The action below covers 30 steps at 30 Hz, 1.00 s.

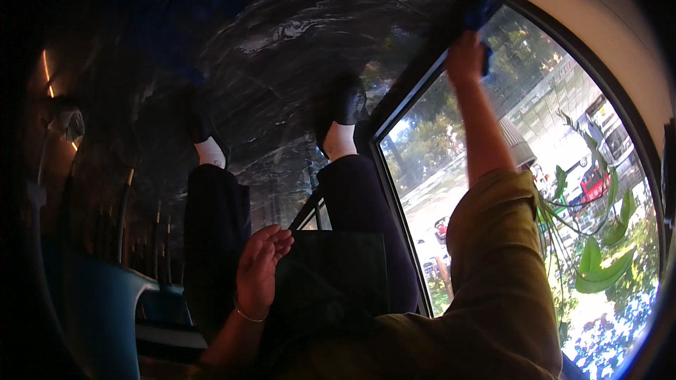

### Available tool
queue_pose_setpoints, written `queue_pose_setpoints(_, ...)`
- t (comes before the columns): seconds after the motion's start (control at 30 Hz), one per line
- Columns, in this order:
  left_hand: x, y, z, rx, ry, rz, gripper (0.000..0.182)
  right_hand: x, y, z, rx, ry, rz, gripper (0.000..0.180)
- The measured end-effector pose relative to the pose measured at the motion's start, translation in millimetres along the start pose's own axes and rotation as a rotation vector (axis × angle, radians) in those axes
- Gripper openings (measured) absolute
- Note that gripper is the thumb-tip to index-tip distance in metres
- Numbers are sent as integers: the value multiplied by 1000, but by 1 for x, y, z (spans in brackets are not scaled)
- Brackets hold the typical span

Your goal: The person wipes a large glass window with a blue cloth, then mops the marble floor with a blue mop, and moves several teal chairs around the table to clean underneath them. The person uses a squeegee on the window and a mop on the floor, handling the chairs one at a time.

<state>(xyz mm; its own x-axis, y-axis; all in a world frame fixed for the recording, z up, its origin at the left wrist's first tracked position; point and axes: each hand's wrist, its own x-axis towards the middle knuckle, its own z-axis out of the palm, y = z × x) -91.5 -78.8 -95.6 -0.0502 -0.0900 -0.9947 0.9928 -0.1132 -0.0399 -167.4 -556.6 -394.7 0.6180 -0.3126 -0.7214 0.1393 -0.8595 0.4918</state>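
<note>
My right hand [466, 60] reaches out along the frame of a large window and is closed around a blue cloth [479, 16], which lies against the glass close to the dark frame; the hand is slightly blurred. In front of my body, near the lower middle of the view, my left hand [261, 264] is raised with its fingers slightly curled and nothing in it. A thin bracelet [248, 317] circles that wrist. The window pane [422, 169] spans the right side, with trees and parked vehicles visible through it.
Green leaves of a plant [599, 269] hang before the window at the right. Blue chairs [100, 295] are at the lower left. My feet stand on a glossy dark floor with a marble-like pattern [285, 31]. A dark window frame [401, 100] runs beside my leg.
</note>
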Motion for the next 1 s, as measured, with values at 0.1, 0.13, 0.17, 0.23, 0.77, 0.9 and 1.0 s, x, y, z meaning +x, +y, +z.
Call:
queue_pose_setpoints(0.1,1,-3,-6,-8,-3,3,37,-72,-71,22,174,74,-44,36)
queue_pose_setpoints(0.13,1,-4,-9,-7,-1,-10,37,-99,-96,29,198,55,-79,38)
queue_pose_setpoints(0.17,-1,-5,-12,-4,10,-22,37,-124,-121,35,211,41,-117,40)
queue_pose_setpoints(0.23,-2,-6,-20,-12,1,-40,37,-171,-167,42,402,-92,-193,40)
queue_pose_setpoints(0.77,-9,3,-37,-110,-87,43,40,-74,143,-89,70,381,0,21)
queue_pose_setpoints(0.9,-8,-6,-41,-128,-140,23,39,-110,89,-55,130,188,-13,27)
queue_pose_setpoints(1.0,-8,-15,-52,-123,-102,-15,39,-208,-42,-20,441,-19,-214,30)
